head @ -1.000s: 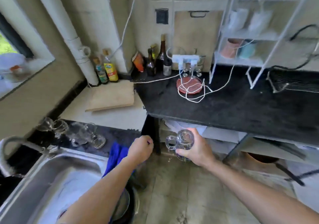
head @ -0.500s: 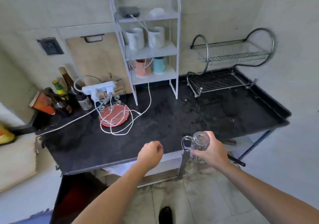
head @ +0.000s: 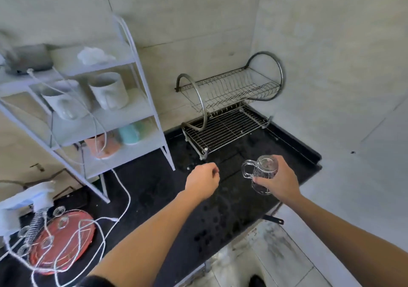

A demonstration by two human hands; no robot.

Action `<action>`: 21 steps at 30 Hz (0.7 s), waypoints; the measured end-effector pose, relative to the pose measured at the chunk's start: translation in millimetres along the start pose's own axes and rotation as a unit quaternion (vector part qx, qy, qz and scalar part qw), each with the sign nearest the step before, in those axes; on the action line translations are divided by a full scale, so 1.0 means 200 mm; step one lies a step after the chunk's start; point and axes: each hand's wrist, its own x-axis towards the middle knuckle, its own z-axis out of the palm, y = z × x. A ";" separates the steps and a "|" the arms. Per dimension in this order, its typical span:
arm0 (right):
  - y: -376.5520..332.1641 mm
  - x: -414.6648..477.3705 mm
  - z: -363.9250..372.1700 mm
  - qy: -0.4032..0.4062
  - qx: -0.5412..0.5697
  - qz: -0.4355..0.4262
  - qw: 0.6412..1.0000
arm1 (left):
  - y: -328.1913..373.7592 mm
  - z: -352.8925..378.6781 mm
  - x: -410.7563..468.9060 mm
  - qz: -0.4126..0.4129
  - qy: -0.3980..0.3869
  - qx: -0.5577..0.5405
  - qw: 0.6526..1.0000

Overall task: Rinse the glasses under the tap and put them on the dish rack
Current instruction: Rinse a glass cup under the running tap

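My right hand (head: 278, 179) grips a clear glass mug (head: 262, 171) with a handle on its left side, holding it upside down above the black counter (head: 154, 189). A two-tier metal dish rack (head: 225, 118) stands in the back corner of the counter, a short way beyond the mug, and both its tiers hold nothing. My left hand (head: 202, 181) hovers over the counter to the left of the mug, its fingers curled into a loose fist with nothing in it.
A white shelf unit (head: 92, 114) with white, pink and teal mugs stands at the left. A red round plate (head: 61, 240) with wire coils and a white cable (head: 123, 198) lie at the front left. Walls close the corner behind and right of the rack.
The view has swung right from the sink to the counter corner. My right hand has carried the mug over the counter toward the dish rack; my left hand came along, fisted.
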 end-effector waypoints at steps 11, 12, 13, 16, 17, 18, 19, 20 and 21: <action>0.21 1.01 0.01 -0.045 0.035 -0.015 0.998 | 0.40 0.04 0.87 0.084 0.157 0.053 0.983; 0.22 1.10 0.01 -0.053 0.037 -0.019 0.998 | 0.42 0.03 0.96 0.102 0.192 0.072 0.973; 0.23 1.20 0.01 -0.062 0.039 -0.024 0.997 | 0.43 0.03 1.06 0.115 0.228 0.093 0.962; 0.25 1.47 0.01 -0.079 0.036 -0.039 0.995 | 0.44 0.02 1.29 0.086 0.287 0.157 0.941; 0.24 1.54 0.01 -0.081 0.034 -0.044 0.995 | 0.44 0.02 1.34 0.062 0.289 0.174 0.939; 0.24 1.62 0.02 -0.080 0.031 -0.047 0.995 | 0.43 0.03 1.39 0.037 0.284 0.189 0.939; 0.23 1.69 0.03 -0.075 0.028 -0.053 0.995 | 0.43 0.04 1.42 0.015 0.277 0.205 0.939; 0.22 1.76 0.04 -0.071 0.023 -0.056 0.996 | 0.43 0.05 1.44 -0.001 0.268 0.220 0.938; 0.22 1.82 0.07 -0.067 0.015 -0.059 0.996 | 0.43 0.06 1.45 -0.008 0.262 0.231 0.937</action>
